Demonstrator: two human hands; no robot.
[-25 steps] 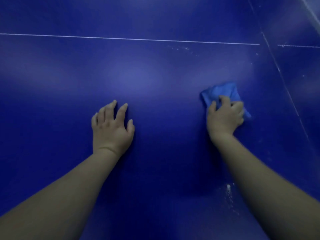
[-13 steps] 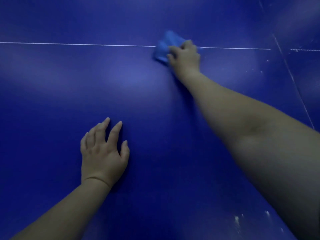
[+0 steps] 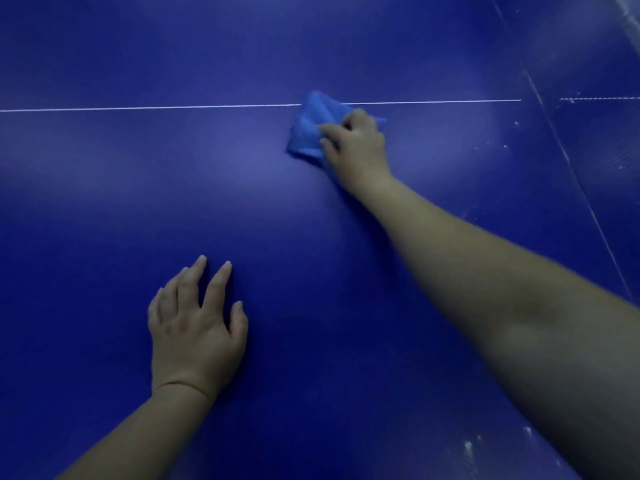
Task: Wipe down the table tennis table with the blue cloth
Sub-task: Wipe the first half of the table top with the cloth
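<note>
Residue in the form of white specks (image 3: 467,448) lies nearest the viewer, at the lower right of the glossy dark-blue table tennis table (image 3: 104,202), beside the right forearm. It is unwiped.

Left hand (image 3: 194,327) rests flat on the surface, fingers spread and straight, holding nothing. It serves as a brace and has kept the same posture for the past second.

Right hand (image 3: 356,147) is extended well forward, arm nearly straight. Its fingers are curled into a crumpled light-blue cloth (image 3: 310,128) and press it against the table. The hand is slightly blurred, so exact finger placement cannot be confirmed.

Change noted: a second ago the cloth was close in, to the right of centre. Half a second ago it had reached the thin white line (image 3: 138,107) across the table. Now its far edge covers that line and most of it sits on the near side. Judgement: one outward stroke is complete and the return pass is probably starting.

Further specks (image 3: 505,146) remain to the right of the cloth, near the diagonal seam. The surface beyond the line shows no sign of attention in this view. Judgement: the wipe-down is under way but well short of finished.
</note>
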